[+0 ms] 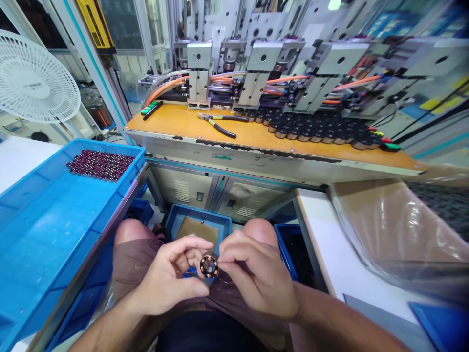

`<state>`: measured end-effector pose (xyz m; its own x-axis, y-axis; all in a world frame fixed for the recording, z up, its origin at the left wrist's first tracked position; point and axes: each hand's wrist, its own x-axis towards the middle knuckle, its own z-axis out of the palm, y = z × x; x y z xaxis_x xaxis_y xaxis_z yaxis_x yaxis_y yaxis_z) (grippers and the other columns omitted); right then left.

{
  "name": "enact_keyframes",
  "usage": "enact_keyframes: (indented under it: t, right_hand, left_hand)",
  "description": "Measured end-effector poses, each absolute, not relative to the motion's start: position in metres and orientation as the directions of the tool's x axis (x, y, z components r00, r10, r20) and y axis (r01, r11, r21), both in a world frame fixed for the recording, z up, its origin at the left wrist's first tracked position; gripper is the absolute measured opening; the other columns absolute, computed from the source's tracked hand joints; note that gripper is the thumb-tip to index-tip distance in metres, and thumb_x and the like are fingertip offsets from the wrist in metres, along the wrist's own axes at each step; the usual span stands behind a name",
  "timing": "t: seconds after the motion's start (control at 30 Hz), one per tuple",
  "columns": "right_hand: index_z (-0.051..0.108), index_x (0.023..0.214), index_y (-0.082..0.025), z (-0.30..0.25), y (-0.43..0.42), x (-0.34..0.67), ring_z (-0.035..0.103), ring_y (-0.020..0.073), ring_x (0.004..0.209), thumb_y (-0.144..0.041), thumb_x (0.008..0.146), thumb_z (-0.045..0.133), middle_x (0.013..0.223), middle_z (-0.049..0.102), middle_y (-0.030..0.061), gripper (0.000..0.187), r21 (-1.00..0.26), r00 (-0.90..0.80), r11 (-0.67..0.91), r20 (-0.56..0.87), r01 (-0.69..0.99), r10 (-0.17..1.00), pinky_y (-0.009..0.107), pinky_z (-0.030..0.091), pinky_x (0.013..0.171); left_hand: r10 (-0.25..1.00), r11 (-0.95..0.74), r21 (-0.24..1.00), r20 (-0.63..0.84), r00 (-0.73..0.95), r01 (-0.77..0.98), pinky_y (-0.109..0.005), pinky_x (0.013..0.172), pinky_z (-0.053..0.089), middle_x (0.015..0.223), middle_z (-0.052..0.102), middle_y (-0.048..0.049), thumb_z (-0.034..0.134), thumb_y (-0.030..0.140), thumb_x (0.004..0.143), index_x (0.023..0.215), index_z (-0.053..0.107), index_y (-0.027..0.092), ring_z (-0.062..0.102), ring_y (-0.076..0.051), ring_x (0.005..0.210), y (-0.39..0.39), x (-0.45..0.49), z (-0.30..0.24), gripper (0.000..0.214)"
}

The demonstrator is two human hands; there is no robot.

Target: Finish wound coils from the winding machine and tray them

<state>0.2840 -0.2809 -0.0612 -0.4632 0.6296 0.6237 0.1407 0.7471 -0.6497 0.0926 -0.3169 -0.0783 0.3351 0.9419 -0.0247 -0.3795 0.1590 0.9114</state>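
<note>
A small ring-shaped motor stator (209, 265) with copper windings inside is held up over my lap, its open end facing me. My left hand (178, 274) curls around its left side, with the thumb below and the fingers behind. At its right rim, the thumb and forefinger of my right hand (256, 271) are pinched together. A thin wire (226, 281) shows beneath the right fingertips; whether they grip it too is hard to make out.
Ahead, an orange bench (176, 120) carries pliers (223, 123) and rows of black-topped stators (315, 128) below a machine (252, 68). A blue tray (32, 225) with many small wound parts (100, 165) is on the left. Right stands a white table (315, 220) with a plastic-lined box (388, 215).
</note>
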Motion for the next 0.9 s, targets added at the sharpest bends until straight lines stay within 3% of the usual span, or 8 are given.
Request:
enact_keyframes:
  t: [0.17,0.37,0.43,0.57,0.67,0.8,0.9]
  right_hand:
    - [0.056,0.089,-0.019,-0.063,-0.281,0.285,0.059,0.0107,0.069,-0.013,0.093,0.052,0.076,0.061,0.0008,0.008,-0.605,-0.452,0.779,0.656,0.163,0.604,0.022,0.048,0.063]
    - [0.058,0.087,-0.019,-0.066,-0.286,0.282,0.059,0.0103,0.066,-0.01,0.09,0.054,0.075,0.062,0.0004,0.01,-0.592,-0.397,0.765,0.658,0.253,0.64,0.022,0.047,0.061]
    - [0.058,0.087,-0.019,-0.066,-0.287,0.281,0.06,0.0106,0.067,-0.01,0.089,0.054,0.076,0.063,0.0006,0.01,-0.603,-0.372,0.746,0.648,0.282,0.664,0.023,0.047,0.062]
    - [0.057,0.084,-0.019,-0.068,-0.289,0.277,0.061,0.012,0.07,-0.009,0.089,0.055,0.074,0.063,0.0011,0.012,-0.642,-0.313,0.707,0.634,0.297,0.707,0.024,0.047,0.063]
    - [0.057,0.084,-0.019,-0.068,-0.29,0.276,0.059,0.0117,0.068,-0.007,0.088,0.054,0.073,0.061,0.001,0.012,-0.672,-0.275,0.695,0.639,0.254,0.718,0.023,0.047,0.062]
    - [0.057,0.089,-0.019,-0.067,-0.291,0.28,0.06,0.0118,0.067,-0.004,0.084,0.054,0.074,0.061,0.0011,0.016,-0.615,-0.333,0.772,0.702,0.162,0.629,0.023,0.05,0.062]
    - [0.058,0.094,-0.018,-0.069,-0.294,0.286,0.063,0.0133,0.07,-0.005,0.085,0.054,0.078,0.064,0.0026,0.016,-0.511,-0.387,0.84,0.748,0.182,0.538,0.025,0.052,0.065]
  left_hand:
    - [0.931,0.191,0.954,-0.101,0.352,-0.232,-0.02,0.063,0.051,0.078,0.068,-0.0028,0.073,0.029,0.083,0.106,0.069,0.018,0.063,-0.011,0.067,-0.321,0.088,-0.073,0.026]
    - [0.969,0.078,0.961,-0.011,0.246,-0.264,-0.022,0.065,0.056,0.08,0.072,-0.0023,0.069,0.018,0.086,0.11,0.067,0.021,0.069,-0.013,0.069,-0.323,0.094,-0.075,0.024]
    - [0.975,0.022,0.958,0.043,0.219,-0.285,-0.022,0.066,0.057,0.085,0.073,-0.0029,0.069,0.013,0.085,0.11,0.069,0.024,0.071,-0.014,0.072,-0.323,0.094,-0.076,0.027]
    - [0.961,-0.105,0.933,0.184,0.206,-0.344,-0.027,0.078,0.059,0.116,0.069,-0.0088,0.075,0.009,0.078,0.098,0.075,0.022,0.072,-0.016,0.085,-0.321,0.092,-0.077,0.024]
    - [0.952,-0.133,0.896,0.235,0.197,-0.423,-0.029,0.088,0.057,0.115,0.07,-0.0075,0.08,0.01,0.073,0.086,0.073,0.019,0.07,-0.018,0.097,-0.321,0.093,-0.079,0.018]
    - [0.949,-0.057,0.778,0.238,0.209,-0.625,-0.036,0.103,0.048,0.104,0.074,-0.0008,0.083,0.017,0.073,0.09,0.068,0.023,0.065,-0.021,0.115,-0.321,0.096,-0.082,0.023]
    - [0.947,0.1,0.805,0.104,0.305,-0.585,-0.03,0.092,0.05,0.106,0.072,-0.0063,0.078,0.042,0.077,0.105,0.068,0.021,0.067,-0.02,0.107,-0.318,0.098,-0.084,0.036]
